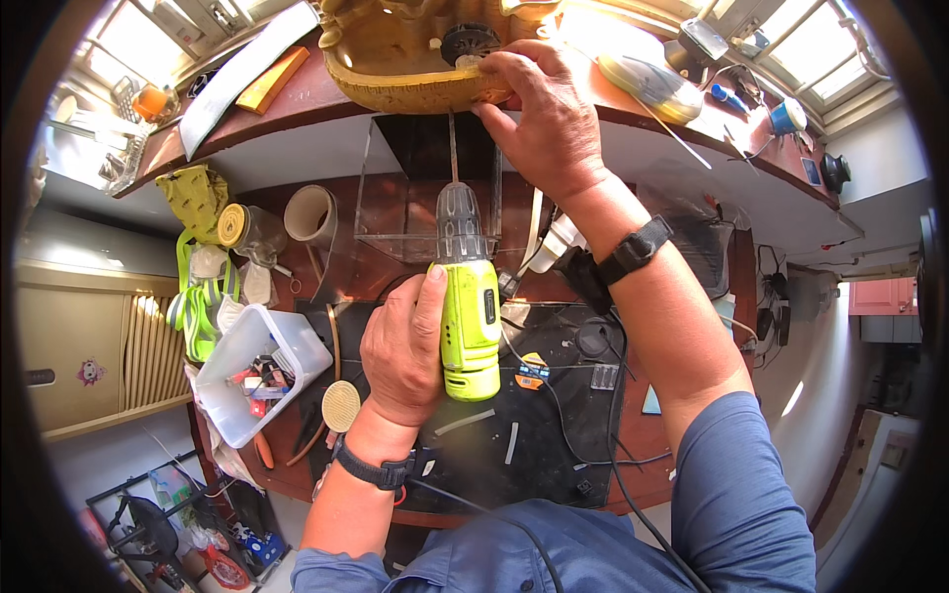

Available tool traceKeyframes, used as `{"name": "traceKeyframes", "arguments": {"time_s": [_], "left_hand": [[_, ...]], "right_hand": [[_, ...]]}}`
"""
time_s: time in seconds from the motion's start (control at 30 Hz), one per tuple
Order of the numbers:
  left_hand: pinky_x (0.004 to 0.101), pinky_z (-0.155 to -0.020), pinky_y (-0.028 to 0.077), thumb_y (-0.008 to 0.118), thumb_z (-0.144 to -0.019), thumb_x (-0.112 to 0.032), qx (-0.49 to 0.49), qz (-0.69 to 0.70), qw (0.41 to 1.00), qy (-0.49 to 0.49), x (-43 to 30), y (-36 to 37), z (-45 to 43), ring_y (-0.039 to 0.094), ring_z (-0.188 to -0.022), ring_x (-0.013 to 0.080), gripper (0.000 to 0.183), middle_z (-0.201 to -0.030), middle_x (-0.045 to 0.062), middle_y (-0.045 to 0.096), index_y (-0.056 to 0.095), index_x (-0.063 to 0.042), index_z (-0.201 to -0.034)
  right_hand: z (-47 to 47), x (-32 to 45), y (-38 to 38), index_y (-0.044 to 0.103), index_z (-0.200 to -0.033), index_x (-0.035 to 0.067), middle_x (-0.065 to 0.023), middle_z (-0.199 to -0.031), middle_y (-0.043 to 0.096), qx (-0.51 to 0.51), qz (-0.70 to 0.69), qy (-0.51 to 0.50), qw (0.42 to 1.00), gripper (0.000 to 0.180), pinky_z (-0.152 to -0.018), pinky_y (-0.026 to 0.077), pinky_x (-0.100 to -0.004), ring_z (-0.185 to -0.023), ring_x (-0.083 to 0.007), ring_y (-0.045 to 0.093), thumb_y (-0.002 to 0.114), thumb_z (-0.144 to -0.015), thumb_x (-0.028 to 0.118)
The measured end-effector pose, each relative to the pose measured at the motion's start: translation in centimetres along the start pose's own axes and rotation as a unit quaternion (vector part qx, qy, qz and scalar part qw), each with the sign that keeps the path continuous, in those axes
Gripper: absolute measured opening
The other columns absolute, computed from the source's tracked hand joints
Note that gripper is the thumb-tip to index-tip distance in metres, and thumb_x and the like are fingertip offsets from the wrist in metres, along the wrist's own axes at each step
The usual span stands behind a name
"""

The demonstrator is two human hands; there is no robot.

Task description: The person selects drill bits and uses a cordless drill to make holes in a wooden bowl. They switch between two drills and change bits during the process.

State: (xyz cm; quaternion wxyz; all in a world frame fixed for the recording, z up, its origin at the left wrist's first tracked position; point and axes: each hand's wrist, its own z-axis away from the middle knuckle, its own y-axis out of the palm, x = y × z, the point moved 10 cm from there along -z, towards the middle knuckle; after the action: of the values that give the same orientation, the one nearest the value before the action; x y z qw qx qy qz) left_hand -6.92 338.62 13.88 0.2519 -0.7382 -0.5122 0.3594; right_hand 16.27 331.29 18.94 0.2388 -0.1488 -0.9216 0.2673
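Note:
My left hand (404, 348) grips a lime-green cordless drill (471, 326), its chuck (457, 222) pointing away from me. From the chuck a long thin drill bit (453, 144) reaches the front wall of a yellow-brown molded basin (415, 93). Whether the tip has gone into the wall cannot be seen. With thumb and fingers, my right hand (545, 111) pinches the basin's rim at its right front. Inside the basin, just beyond my fingertips, lies a round black slotted piece (471, 43). The drill's handle is mostly hidden by my left hand.
Below the raised shelf (630, 122) stands a clear acrylic box (371, 215). A translucent plastic bin (252, 370) with small parts, a glass jar (256, 226) and a cardboard tube (310, 211) are at left. Dark cables (619, 415) cross the black mat (541, 474).

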Motion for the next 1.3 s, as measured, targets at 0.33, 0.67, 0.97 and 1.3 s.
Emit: {"name": "traceKeyframes", "arguments": {"time_s": [0.33,0.67,0.97,1.3], "left_hand": [[0.0454,-0.078,0.058,0.079,-0.087,-0.005,-0.001,0.000,1.000,-0.002,0.0,0.2,0.2,0.070,-0.094,0.0391,0.080,-0.114,0.024,0.068,0.040,0.001,-0.156],[0.0457,-0.079,0.059,0.080,-0.087,-0.006,0.000,0.007,1.000,-0.006,0.0,0.2,0.2,0.070,-0.094,0.0398,0.079,-0.115,0.024,0.068,0.041,0.002,-0.156],[0.0463,-0.081,0.059,0.080,-0.087,-0.006,-0.002,0.008,1.000,-0.010,-0.1,0.1,0.2,0.070,-0.095,0.0403,0.077,-0.116,0.025,0.068,0.043,0.002,-0.155],[0.0463,-0.080,0.058,0.080,-0.088,-0.006,-0.004,0.008,1.000,-0.011,-0.4,0.4,0.2,0.070,-0.094,0.0402,0.078,-0.116,0.025,0.068,0.042,0.002,-0.155]], "right_hand": [[0.0,-0.2,0.1,0.068,-0.126,0.012,-0.0107,-0.130,0.060,-0.002,-0.004,-0.003,1.000,0.048,-0.084,0.063,-0.0337,-0.105,-0.0250,0.069,0.086,-0.082,0.009],[0.0,-0.5,0.2,0.067,-0.122,0.017,-0.0077,-0.125,0.062,-0.006,-0.009,0.007,1.000,0.050,-0.087,0.060,-0.0417,-0.111,-0.0310,0.067,0.089,-0.077,0.019],[-0.1,-0.3,0.3,0.066,-0.122,0.017,-0.0075,-0.124,0.062,-0.004,0.005,0.019,1.000,0.055,-0.089,0.059,-0.0425,-0.112,-0.0300,0.066,0.092,-0.075,0.027],[-0.2,0.3,0.1,0.066,-0.122,0.018,-0.0073,-0.125,0.061,-0.017,0.037,0.002,0.999,0.057,-0.088,0.059,-0.0430,-0.112,-0.0303,0.066,0.093,-0.074,0.028]]}}
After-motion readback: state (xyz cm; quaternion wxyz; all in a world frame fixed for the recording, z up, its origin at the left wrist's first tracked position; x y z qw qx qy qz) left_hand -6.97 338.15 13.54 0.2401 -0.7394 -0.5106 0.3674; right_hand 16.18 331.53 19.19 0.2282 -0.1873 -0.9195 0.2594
